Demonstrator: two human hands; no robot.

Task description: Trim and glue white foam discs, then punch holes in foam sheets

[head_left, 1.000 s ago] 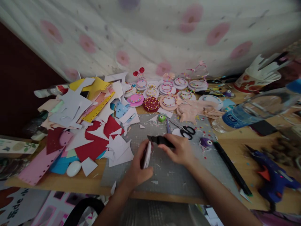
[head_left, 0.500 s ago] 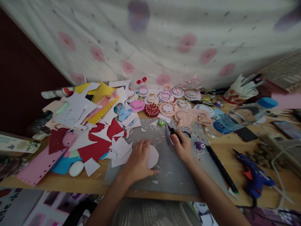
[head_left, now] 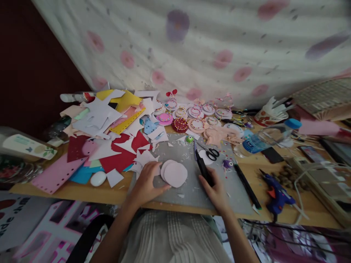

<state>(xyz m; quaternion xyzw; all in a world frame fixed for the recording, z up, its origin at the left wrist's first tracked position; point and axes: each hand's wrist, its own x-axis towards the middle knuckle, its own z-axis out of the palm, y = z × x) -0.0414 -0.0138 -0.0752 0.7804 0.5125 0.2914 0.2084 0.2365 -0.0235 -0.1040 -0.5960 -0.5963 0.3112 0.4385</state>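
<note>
My left hand point(head_left: 146, 182) rests on the cutting mat with thumb and fingers apart, at the left and lower edge of overlapping pale round discs point(head_left: 176, 174). No object is gripped in it. My right hand point(head_left: 215, 188) is closed around a black-handled knife point(head_left: 202, 164), its thin blade pointing away from me. Just beyond that hand lie black-handled scissors point(head_left: 212, 154) and another white disc point(head_left: 205, 157), partly covered. Beneath everything is the grey cutting mat point(head_left: 181, 208), strewn with small white shavings.
Paper and foam scraps point(head_left: 123, 149) heap up on the left. Decorated round pieces point(head_left: 179, 125) line the back, before a curtain. On the right are a water bottle point(head_left: 263, 140), a black marker point(head_left: 246, 186), a blue glue gun point(head_left: 278, 197) and a power strip point(head_left: 315, 182).
My left hand has shifted left off the discs, uncovering them. My right hand has drawn the knife nearer to me, and the scissors show more fully. The view has also shifted.
</note>
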